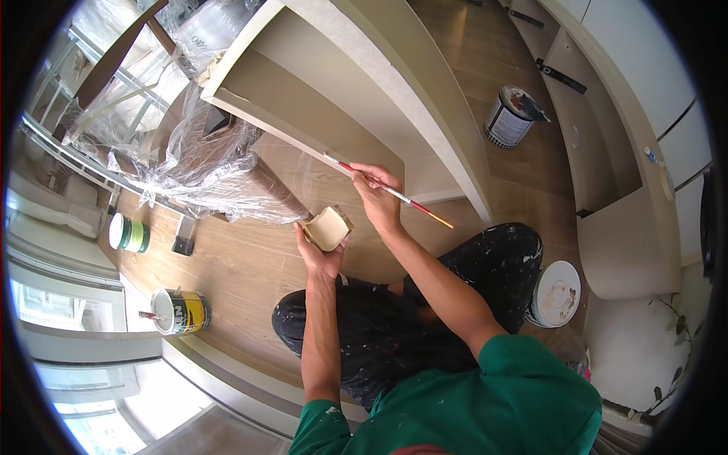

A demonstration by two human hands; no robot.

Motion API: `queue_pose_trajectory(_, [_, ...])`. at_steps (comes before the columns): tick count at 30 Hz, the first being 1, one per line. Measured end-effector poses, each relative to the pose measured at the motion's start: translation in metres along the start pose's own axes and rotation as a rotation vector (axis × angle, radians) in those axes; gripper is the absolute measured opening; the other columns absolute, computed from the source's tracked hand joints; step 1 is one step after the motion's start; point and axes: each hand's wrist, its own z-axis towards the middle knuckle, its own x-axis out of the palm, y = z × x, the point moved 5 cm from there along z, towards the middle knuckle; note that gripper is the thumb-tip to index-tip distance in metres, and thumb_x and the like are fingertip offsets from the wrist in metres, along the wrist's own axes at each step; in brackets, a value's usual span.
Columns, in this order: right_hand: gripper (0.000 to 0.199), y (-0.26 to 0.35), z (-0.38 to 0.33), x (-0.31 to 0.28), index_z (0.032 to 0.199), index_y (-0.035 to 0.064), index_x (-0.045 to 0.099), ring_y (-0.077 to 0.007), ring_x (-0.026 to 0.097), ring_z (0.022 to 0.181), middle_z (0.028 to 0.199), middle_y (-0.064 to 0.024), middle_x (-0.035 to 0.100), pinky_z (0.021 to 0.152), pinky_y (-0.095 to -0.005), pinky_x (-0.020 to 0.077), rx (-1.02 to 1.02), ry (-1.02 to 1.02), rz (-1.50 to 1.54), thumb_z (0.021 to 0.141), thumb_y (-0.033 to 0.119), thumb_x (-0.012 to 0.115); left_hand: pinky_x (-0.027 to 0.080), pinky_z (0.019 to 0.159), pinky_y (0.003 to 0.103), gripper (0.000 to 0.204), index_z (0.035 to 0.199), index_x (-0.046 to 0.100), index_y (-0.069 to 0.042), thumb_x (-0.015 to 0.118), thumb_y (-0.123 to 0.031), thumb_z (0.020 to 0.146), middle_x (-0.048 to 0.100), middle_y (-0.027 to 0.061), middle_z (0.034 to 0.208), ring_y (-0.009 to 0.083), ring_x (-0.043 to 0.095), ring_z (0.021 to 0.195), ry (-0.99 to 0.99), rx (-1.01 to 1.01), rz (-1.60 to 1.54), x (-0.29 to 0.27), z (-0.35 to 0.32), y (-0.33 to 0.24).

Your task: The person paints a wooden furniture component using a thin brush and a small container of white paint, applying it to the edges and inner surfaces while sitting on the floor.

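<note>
My left hand is closed around a small square paint container, its open top facing up with beige paint inside. Between the closed fingers of my right hand is a thin paintbrush with a red and white handle. The brush's tip points up and left, at the edge of a beige cabinet with an open front. Whether the bristles touch that edge, I cannot tell. My paint-spattered dark trousers show below both hands.
Plastic-wrapped furniture stands close to my left hand. Green-and-white and yellow-and-black paint cans are at the left. A paint-smeared bucket stands beyond the cabinet; a white bucket sits beside my right knee. Another curved cabinet lines the right.
</note>
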Motion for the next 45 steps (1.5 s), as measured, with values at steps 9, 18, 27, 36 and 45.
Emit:
queue_pose_trajectory(9, [0.018,-0.011,0.004,-0.009,0.112,-0.0081,0.073,-0.0077,0.066,0.086,0.095,-0.0081,0.075,0.078,-0.0206,0.0531,0.041,0.044,-0.056,0.096,0.002,0.070,0.052,0.095,0.050,0.070,0.137,0.054,-0.012,0.036,-0.070,0.103,0.064,0.0100,0.130,0.0307,0.061,0.116,0.013,-0.006,-0.015,0.000,0.001,0.001])
queue_pose_trajectory(18, [0.018,-0.005,0.003,-0.009,0.112,-0.0077,0.073,-0.0048,0.063,0.081,0.091,-0.0047,0.073,0.072,-0.0188,0.0501,0.007,0.043,-0.025,0.096,0.000,0.070,0.051,0.097,0.051,0.069,0.138,0.053,-0.012,0.038,-0.070,0.103,0.062,0.0103,0.132,0.0309,0.060,0.118,0.017,-0.015,-0.030,-0.006,0.004,0.002])
queue_pose_trajectory(27, [0.016,0.004,0.001,-0.011,0.109,-0.0054,0.075,-0.0037,0.059,0.077,0.090,-0.0012,0.070,0.068,-0.0196,0.0473,-0.055,0.038,-0.126,0.094,-0.001,0.070,0.052,0.099,0.053,0.068,0.139,0.054,-0.012,0.037,-0.068,0.103,0.063,0.0121,0.133,0.0328,0.062,0.120,0.025,-0.001,-0.010,-0.012,0.006,0.000])
queue_pose_trajectory(36, [0.016,0.004,0.000,-0.012,0.108,-0.0059,0.075,-0.0048,0.060,0.079,0.093,-0.0032,0.070,0.070,-0.0211,0.0485,-0.091,0.052,-0.161,0.093,-0.002,0.070,0.051,0.100,0.053,0.067,0.138,0.054,-0.013,0.037,-0.068,0.104,0.063,0.0111,0.133,0.0322,0.061,0.120,0.006,-0.006,-0.026,-0.001,0.002,0.001])
queue_pose_trajectory(45, [0.015,0.003,-0.001,-0.009,0.108,-0.0050,0.076,-0.0056,0.060,0.080,0.092,-0.0040,0.070,0.071,-0.0217,0.0481,-0.109,0.037,-0.124,0.093,-0.002,0.070,0.050,0.100,0.053,0.067,0.138,0.054,-0.013,0.037,-0.068,0.104,0.063,0.0109,0.133,0.0321,0.061,0.121,0.002,-0.004,-0.018,-0.002,0.003,0.001])
